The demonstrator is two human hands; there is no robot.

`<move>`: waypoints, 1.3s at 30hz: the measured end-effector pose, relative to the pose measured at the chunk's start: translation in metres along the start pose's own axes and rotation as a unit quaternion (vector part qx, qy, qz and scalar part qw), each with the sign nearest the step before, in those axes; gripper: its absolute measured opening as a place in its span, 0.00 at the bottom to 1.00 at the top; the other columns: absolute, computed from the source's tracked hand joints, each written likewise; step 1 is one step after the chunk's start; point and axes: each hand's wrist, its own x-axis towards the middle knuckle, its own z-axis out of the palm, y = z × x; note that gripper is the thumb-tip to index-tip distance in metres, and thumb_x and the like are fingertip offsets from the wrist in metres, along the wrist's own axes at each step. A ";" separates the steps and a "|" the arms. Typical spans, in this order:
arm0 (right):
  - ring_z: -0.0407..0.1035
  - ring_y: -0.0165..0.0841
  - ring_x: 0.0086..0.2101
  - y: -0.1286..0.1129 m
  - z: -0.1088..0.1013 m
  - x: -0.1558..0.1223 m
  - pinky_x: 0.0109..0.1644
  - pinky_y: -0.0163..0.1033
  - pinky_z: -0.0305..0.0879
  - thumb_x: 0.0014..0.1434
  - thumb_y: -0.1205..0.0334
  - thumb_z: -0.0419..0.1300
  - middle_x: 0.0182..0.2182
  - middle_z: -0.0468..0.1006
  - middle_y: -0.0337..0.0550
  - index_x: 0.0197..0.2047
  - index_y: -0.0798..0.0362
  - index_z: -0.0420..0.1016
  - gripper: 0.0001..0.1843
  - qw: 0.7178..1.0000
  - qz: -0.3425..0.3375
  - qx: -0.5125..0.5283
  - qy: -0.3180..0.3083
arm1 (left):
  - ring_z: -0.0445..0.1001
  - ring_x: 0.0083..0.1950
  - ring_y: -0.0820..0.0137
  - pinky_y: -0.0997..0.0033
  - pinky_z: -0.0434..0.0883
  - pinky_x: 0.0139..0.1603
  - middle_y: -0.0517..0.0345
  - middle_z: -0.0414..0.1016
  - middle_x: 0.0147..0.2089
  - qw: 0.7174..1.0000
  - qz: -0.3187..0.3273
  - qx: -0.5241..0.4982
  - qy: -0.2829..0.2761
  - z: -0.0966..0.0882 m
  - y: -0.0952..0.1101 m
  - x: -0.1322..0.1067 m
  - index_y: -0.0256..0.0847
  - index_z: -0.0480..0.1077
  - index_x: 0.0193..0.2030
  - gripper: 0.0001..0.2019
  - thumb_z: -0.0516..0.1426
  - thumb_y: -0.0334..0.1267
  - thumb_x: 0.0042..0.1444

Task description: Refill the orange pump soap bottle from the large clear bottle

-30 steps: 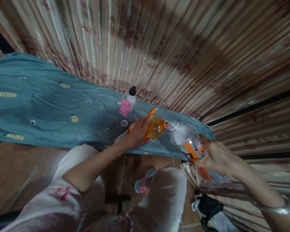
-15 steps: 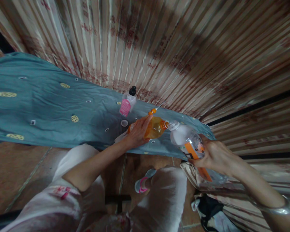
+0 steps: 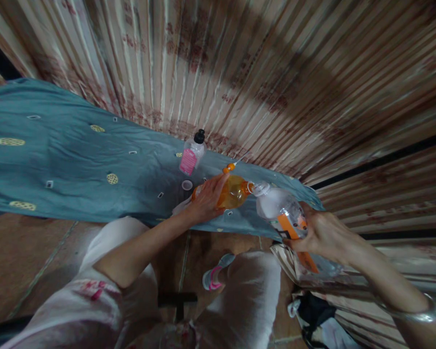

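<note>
My left hand (image 3: 209, 198) is wrapped round an orange see-through bottle (image 3: 236, 191), whose neck points right. In my right hand (image 3: 323, 232) is a larger clear plastic bottle (image 3: 276, 203) with an orange label, tilted so its mouth points up and left. The two bottle mouths meet, or nearly so; I cannot tell if they touch. Just beyond the orange bottle lies a small orange object with a thin pale stem (image 3: 229, 167). A white bottle cap (image 3: 187, 185) rests left of my left hand. Behind it is a clear bottle with a pink label and black top (image 3: 192, 157).
A teal patterned cloth (image 3: 76, 160) covers the long surface in front of me. Pleated curtains (image 3: 203, 72) hang close behind it and along the right. Below are my knees, the tiled floor (image 3: 39, 261) and a dark-and-white bundle (image 3: 318, 315) at lower right.
</note>
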 end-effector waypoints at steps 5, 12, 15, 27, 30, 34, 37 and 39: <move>0.58 0.35 0.26 0.002 0.000 -0.001 0.33 0.41 0.54 0.41 0.39 0.59 0.22 0.58 0.28 0.39 0.43 0.60 0.25 1.000 0.001 -0.008 -0.004 | 0.67 0.81 0.39 0.37 0.71 0.77 0.24 0.62 0.81 1.000 0.006 -0.010 0.009 0.001 -0.001 0.000 0.34 0.39 0.86 0.55 0.68 0.44 0.64; 0.62 0.36 0.26 -0.001 -0.002 0.000 0.34 0.41 0.56 0.41 0.38 0.59 0.22 0.62 0.30 0.39 0.43 0.60 0.26 1.000 0.000 0.000 -0.001 | 0.65 0.82 0.40 0.36 0.70 0.78 0.25 0.61 0.82 0.999 0.022 -0.018 0.024 0.002 -0.003 0.000 0.36 0.36 0.87 0.54 0.66 0.43 0.66; 0.65 0.37 0.26 0.000 -0.002 0.000 0.33 0.41 0.57 0.41 0.39 0.59 0.22 0.64 0.31 0.39 0.43 0.60 0.25 1.000 -0.004 0.002 -0.003 | 0.66 0.82 0.40 0.36 0.71 0.78 0.26 0.61 0.82 0.999 0.015 -0.015 0.023 0.003 -0.002 0.000 0.36 0.36 0.87 0.55 0.67 0.42 0.65; 0.62 0.35 0.26 -0.002 -0.002 0.000 0.33 0.41 0.57 0.40 0.41 0.59 0.22 0.63 0.30 0.39 0.44 0.60 0.26 1.000 -0.004 0.004 0.006 | 0.65 0.82 0.39 0.36 0.71 0.77 0.23 0.61 0.82 1.000 0.010 -0.014 0.000 -0.001 -0.001 0.000 0.33 0.39 0.85 0.55 0.69 0.40 0.62; 0.63 0.36 0.25 -0.001 -0.002 0.000 0.32 0.41 0.57 0.40 0.41 0.59 0.21 0.62 0.30 0.38 0.43 0.60 0.24 1.000 -0.002 0.002 0.005 | 0.65 0.82 0.40 0.35 0.71 0.77 0.25 0.60 0.82 1.000 0.009 -0.017 0.002 -0.001 -0.001 0.000 0.36 0.36 0.86 0.55 0.67 0.39 0.63; 0.65 0.37 0.25 0.000 -0.002 0.000 0.32 0.41 0.58 0.41 0.41 0.60 0.21 0.64 0.31 0.37 0.43 0.60 0.24 1.000 -0.011 0.002 0.006 | 0.66 0.82 0.40 0.35 0.71 0.77 0.25 0.61 0.82 1.000 0.008 -0.016 0.014 0.002 -0.001 0.000 0.37 0.35 0.86 0.55 0.66 0.40 0.64; 0.64 0.36 0.24 0.000 -0.001 0.000 0.31 0.41 0.58 0.41 0.42 0.61 0.20 0.63 0.29 0.39 0.43 0.61 0.24 1.000 -0.011 -0.003 0.013 | 0.67 0.82 0.40 0.36 0.72 0.77 0.24 0.63 0.81 1.000 0.009 -0.003 0.019 0.003 -0.001 0.000 0.36 0.36 0.86 0.55 0.67 0.42 0.64; 0.63 0.36 0.23 0.001 -0.001 0.001 0.30 0.40 0.57 0.41 0.42 0.62 0.19 0.61 0.27 0.39 0.43 0.62 0.25 1.000 -0.012 -0.007 0.017 | 0.66 0.82 0.41 0.38 0.72 0.77 0.24 0.63 0.81 1.000 0.010 0.006 0.015 0.004 -0.002 0.000 0.34 0.37 0.86 0.56 0.68 0.43 0.64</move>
